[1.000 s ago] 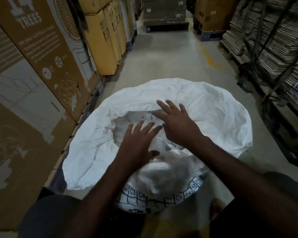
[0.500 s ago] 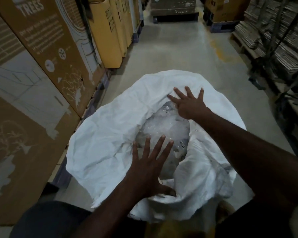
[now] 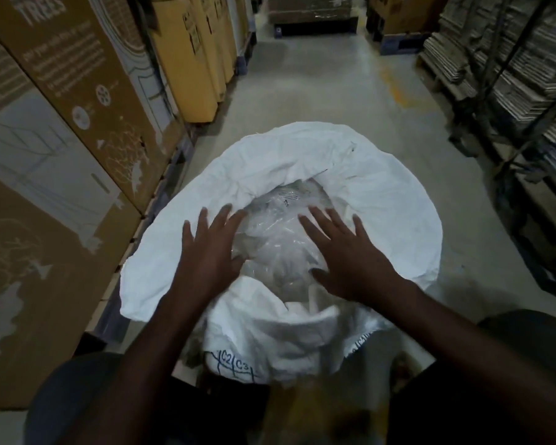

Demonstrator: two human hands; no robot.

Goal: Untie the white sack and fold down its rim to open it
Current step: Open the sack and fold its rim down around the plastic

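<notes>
While both hands hover spread over its mouth, the white sack (image 3: 302, 175) stands untied on the aisle floor (image 3: 334, 91).

Its rim (image 3: 392, 213) is folded down along the far and side edges, but the near edge (image 3: 270, 319) looks bunched. Left hand (image 3: 209, 252) and right hand (image 3: 347, 255) are flat, fingers splayed, gripping nothing. Inside lie clear plastic packets (image 3: 276, 239), contents unclear. Pressing on the slick packets could drag the loose near rim back in and close the mouth, or tilt the soft sack toward the cardboard boxes (image 3: 77, 130).
</notes>
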